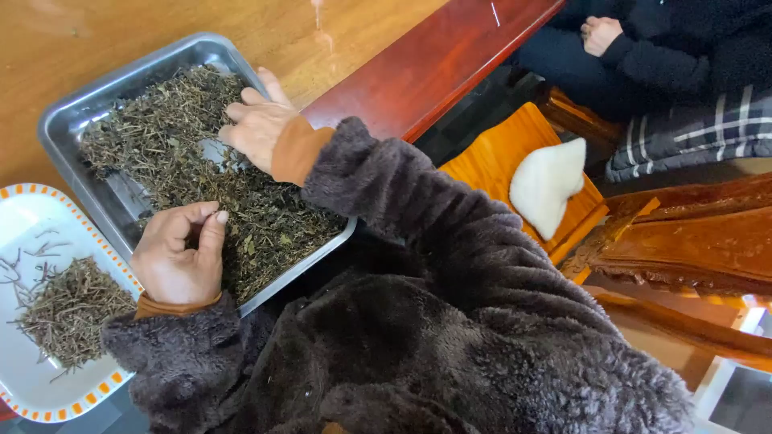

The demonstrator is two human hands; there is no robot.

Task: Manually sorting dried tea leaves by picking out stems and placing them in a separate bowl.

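A metal tray [60,120] on the wooden table holds a spread of dark dried leaves and stems [161,128]. My right hand [257,124] lies flat on the herbs near the tray's far side, fingers apart, holding nothing. My left hand [178,253] hovers over the tray's near edge, its thumb and forefinger pinched together on a small bit of dried herb. Both arms wear fuzzy brown sleeves with orange cuffs. To the left stands a white plate with an orange-patterned rim [32,205], bearing a pile of sorted stems [72,309].
The table's red-brown edge [434,64] runs diagonally to the upper right. Beyond it stands an orange wooden stool [490,157] with a white pouch [547,181] on it. Another person in dark clothes sits at the upper right, a hand [600,34] closed in the lap.
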